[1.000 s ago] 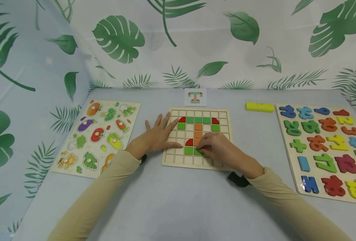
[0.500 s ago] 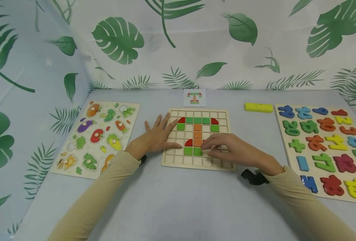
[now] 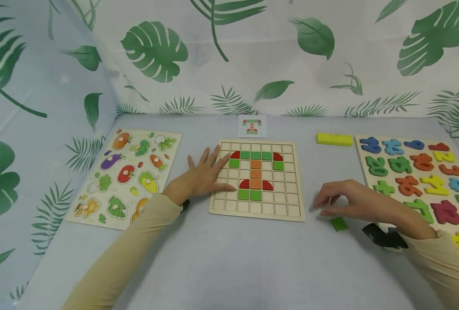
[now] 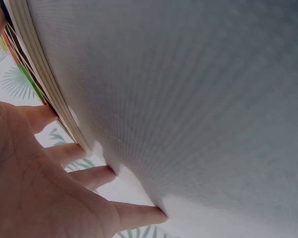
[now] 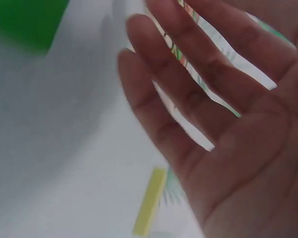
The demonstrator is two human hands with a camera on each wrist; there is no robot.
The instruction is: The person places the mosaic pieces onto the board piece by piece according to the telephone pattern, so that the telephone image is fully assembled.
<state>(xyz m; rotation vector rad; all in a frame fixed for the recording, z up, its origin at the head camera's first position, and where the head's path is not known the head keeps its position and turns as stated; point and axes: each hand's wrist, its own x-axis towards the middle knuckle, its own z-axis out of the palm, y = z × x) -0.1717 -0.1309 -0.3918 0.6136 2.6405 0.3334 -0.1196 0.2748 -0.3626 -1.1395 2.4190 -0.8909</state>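
A wooden grid board lies mid-table, bearing red, green and orange tiles in a T-like pattern. My left hand rests spread at the board's left edge, thumb and fingers touching it; the left wrist view shows its fingertips along the edge and on the cloth. My right hand hovers right of the board with bent, parted fingers and nothing held. Just under it, a loose green square tile lies on the table; the same green tile fills the upper left corner of the right wrist view.
Behind the board lies a small pattern card. A yellow block is at the back right. At left lies a vegetable puzzle board; at right, a number puzzle board, partly beneath my right forearm.
My right hand has left the board and moved right to above the loose green tile. It uncovered the lower right red tile. The left hand has stayed put.
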